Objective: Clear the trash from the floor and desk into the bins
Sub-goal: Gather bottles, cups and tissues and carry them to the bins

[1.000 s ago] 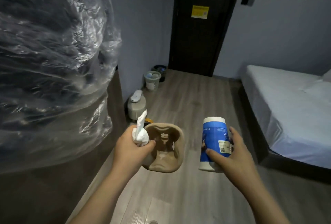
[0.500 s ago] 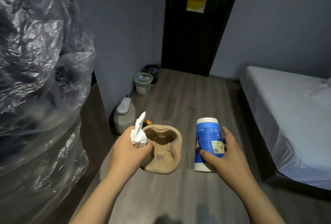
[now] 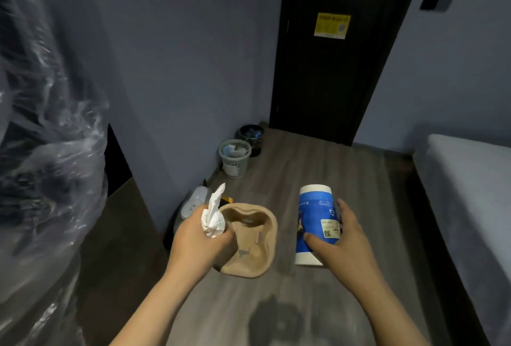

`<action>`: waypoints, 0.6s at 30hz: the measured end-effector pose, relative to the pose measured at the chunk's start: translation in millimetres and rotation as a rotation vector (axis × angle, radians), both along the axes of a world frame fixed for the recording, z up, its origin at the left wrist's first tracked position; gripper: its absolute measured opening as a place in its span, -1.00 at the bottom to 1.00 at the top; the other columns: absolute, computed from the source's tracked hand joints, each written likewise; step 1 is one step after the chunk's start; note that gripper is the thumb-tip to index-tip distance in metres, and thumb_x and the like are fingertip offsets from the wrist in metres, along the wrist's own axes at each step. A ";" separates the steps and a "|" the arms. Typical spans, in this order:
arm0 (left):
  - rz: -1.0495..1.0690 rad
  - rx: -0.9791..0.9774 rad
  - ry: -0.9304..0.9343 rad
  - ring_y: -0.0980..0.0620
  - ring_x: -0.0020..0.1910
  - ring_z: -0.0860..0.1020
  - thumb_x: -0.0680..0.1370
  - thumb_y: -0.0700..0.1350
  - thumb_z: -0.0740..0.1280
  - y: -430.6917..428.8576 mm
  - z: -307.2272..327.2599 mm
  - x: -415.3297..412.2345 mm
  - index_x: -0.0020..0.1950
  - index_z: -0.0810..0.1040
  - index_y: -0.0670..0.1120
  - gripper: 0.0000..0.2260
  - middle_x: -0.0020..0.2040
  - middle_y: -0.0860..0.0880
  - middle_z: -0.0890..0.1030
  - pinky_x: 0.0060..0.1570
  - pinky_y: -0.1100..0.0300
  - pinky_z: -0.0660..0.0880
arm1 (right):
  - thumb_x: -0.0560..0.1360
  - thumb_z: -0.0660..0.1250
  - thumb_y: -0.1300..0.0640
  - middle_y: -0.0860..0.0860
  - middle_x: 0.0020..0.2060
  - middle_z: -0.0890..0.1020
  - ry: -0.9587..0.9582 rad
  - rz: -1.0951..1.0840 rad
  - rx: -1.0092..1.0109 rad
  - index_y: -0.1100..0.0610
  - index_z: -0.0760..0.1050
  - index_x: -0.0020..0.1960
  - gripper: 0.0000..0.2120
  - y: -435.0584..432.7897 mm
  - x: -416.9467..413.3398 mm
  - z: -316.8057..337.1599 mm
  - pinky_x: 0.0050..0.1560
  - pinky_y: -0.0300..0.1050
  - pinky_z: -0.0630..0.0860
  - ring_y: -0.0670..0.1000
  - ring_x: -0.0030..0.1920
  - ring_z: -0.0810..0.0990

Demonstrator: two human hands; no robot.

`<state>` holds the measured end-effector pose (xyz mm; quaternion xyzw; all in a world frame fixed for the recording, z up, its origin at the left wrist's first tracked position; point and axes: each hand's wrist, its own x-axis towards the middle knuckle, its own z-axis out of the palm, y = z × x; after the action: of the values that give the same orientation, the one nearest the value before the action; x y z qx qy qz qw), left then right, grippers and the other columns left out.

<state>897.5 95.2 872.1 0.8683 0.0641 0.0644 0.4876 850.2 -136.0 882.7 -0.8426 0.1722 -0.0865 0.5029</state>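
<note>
My left hand (image 3: 203, 237) grips a crumpled white tissue (image 3: 213, 214) together with a tan pulp cup carrier (image 3: 253, 240), held out over the wooden floor. My right hand (image 3: 344, 237) holds a blue and white cylindrical canister (image 3: 313, 224) upright, fingers curled round its side. Ahead by the left wall stand two bins: a light grey basket bin (image 3: 235, 159) with trash inside and a black bin (image 3: 250, 135) behind it near the door.
A white appliance (image 3: 193, 204) sits on the floor by the wall, just beyond my left hand. Clear plastic wrap (image 3: 47, 138) covers a bulky thing on the left. A bed (image 3: 467, 188) lines the right side. A dark door (image 3: 334, 49) stands ahead.
The view has advanced toward the bins and the door, which appear larger and nearer. Both hands keep the same hold on their items.
</note>
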 end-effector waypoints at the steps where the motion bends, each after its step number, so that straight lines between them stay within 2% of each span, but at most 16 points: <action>1: 0.015 -0.003 0.017 0.15 -0.48 0.41 0.33 -0.17 0.37 -1.8 -1.2 15.3 -0.34 0.39 -0.02 -0.84 -0.44 0.03 0.51 -0.40 0.15 0.37 | 0.33 0.50 0.05 -0.11 0.25 0.38 0.006 0.014 -0.001 -0.11 0.10 0.50 -0.13 -5.6 18.3 -1.5 0.01 -0.08 0.54 -0.09 0.09 0.53; 3: 0.027 -0.021 0.025 0.05 -0.44 0.40 0.31 -0.18 0.39 -4.7 -3.7 45.2 -0.32 0.38 -0.07 -0.83 -0.42 -0.08 0.50 -0.38 0.06 0.38 | 0.33 0.50 0.04 -0.12 0.23 0.38 0.026 0.045 0.001 -0.12 0.09 0.50 -0.12 -15.1 52.9 -6.1 -0.05 -0.15 0.51 -0.10 0.07 0.53; 6: 0.037 -0.011 -0.024 0.01 -0.41 0.37 0.32 -0.21 0.39 -10.8 -9.6 100.2 -0.27 0.37 -0.13 -0.82 -0.37 -0.18 0.49 -0.36 0.04 0.36 | 0.33 0.49 0.03 -0.13 0.21 0.39 0.052 0.062 0.008 -0.14 0.07 0.50 -0.12 -28.3 111.1 -13.7 -0.12 -0.23 0.48 -0.12 0.06 0.54; 9: 0.036 -0.032 -0.009 0.08 -0.42 0.40 0.29 -0.14 0.37 -15.4 -19.7 164.2 -0.31 0.36 -0.02 -0.82 -0.42 -0.03 0.49 -0.36 0.19 0.34 | 0.34 0.49 0.05 -0.12 0.20 0.40 0.056 0.069 0.024 -0.13 0.10 0.50 -0.14 -38.9 178.2 -24.1 -0.17 -0.28 0.46 -0.13 0.04 0.55; 11: 0.045 -0.041 0.009 0.11 -0.43 0.39 0.28 -0.12 0.38 -14.6 -26.8 210.9 -0.33 0.35 -0.03 -0.82 -0.45 0.06 0.45 -0.37 0.24 0.32 | 0.34 0.50 0.08 -0.12 0.16 0.41 0.074 0.066 0.037 -0.11 0.10 0.50 -0.13 -40.2 225.7 -26.9 -0.28 -0.36 0.45 -0.15 -0.01 0.56; 13: 0.073 -0.044 0.040 0.06 -0.42 0.37 0.21 -0.04 0.33 -10.1 -31.2 260.0 -0.33 0.36 -0.09 -0.80 -0.44 0.03 0.42 -0.38 0.21 0.33 | 0.34 0.51 0.10 -0.14 0.08 0.45 0.091 0.064 0.047 -0.08 0.13 0.50 -0.15 -40.1 273.7 -25.9 -0.33 -0.37 0.44 -0.16 -0.06 0.56; 15: 0.085 -0.049 0.069 0.06 -0.43 0.40 0.18 -0.01 0.31 -2.9 -32.6 307.1 -0.34 0.36 -0.06 -0.80 -0.45 0.03 0.44 -0.40 0.19 0.34 | 0.33 0.52 0.09 -0.20 0.02 0.48 0.094 0.060 0.022 -0.08 0.17 0.48 -0.17 -39.6 318.0 -22.6 -0.25 -0.34 0.43 -0.18 -0.07 0.56; 18: 0.064 -0.054 0.073 0.12 -0.43 0.43 0.17 0.01 0.33 2.1 -34.3 374.2 -0.35 0.37 0.00 -0.82 -0.44 0.12 0.49 -0.40 0.17 0.33 | 0.32 0.52 0.08 -0.22 -0.01 0.51 0.062 0.060 -0.043 -0.10 0.24 0.42 -0.23 -40.5 377.6 -18.6 -0.26 -0.35 0.42 -0.23 -0.11 0.57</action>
<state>1271.7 97.2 837.9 0.8542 0.1113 0.0463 0.5058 1227.8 -176.5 864.1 -0.8602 0.1604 -0.0490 0.4815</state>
